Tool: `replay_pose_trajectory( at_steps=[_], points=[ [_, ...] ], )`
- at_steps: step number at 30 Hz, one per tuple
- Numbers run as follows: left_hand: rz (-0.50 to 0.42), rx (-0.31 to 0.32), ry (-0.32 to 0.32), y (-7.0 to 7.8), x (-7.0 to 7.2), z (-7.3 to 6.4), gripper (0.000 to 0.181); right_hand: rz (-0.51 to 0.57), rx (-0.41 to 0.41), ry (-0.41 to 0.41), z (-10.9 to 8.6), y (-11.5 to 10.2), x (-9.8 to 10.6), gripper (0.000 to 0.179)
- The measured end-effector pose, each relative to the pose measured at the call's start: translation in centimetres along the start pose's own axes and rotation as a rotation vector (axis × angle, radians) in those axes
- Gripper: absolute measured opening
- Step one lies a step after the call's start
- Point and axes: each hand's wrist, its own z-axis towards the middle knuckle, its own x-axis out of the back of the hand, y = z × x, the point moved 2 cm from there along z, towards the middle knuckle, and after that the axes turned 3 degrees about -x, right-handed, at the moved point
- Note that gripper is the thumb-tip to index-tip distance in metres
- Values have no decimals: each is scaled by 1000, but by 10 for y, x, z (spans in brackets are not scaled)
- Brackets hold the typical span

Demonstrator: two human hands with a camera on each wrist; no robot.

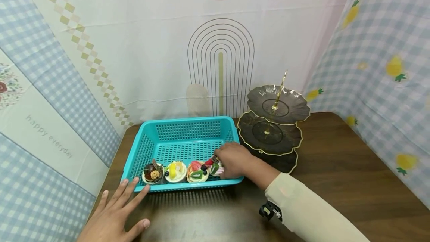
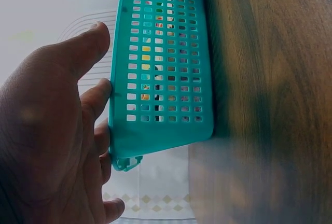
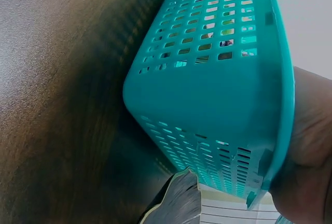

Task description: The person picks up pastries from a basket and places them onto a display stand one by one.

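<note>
A turquoise plastic basket [image 1: 195, 185] holds a row of small cream-topped cupcakes along its near side. From the left they are a chocolate-topped cupcake [image 1: 153, 173], one with yellow fruit [image 1: 175, 171] and one with pink fruit and a dark berry [image 1: 197, 171]. At the right end, my right hand [image 1: 235, 160] reaches over the rim and grips the last cupcake [image 1: 216, 167], partly hidden by the fingers. My left hand [image 1: 115, 208] is spread with straight fingers, its fingertips at the basket's near left corner. The right wrist view shows the basket's wall [image 3: 207, 94] hiding the fingers.
A three-tier dark cake stand [image 1: 268, 133] with gold edges and a gold handle stands right of the basket, close to its side. Both are on a brown wooden table [image 1: 336, 167]. Patterned cloths [image 1: 161, 47] hang behind and at both sides.
</note>
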Motion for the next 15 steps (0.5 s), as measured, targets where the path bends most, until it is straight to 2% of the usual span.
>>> replay_pose_trajectory(
  at_steps=[12, 15],
  points=[
    [6, -6, 9, -2, 0, 0, 76, 59, 6, 130, -8, 3, 6, 71],
    [7, -7, 9, -2, -1, 0, 76, 112, 11, 155, -11, 2, 8, 72]
  ],
)
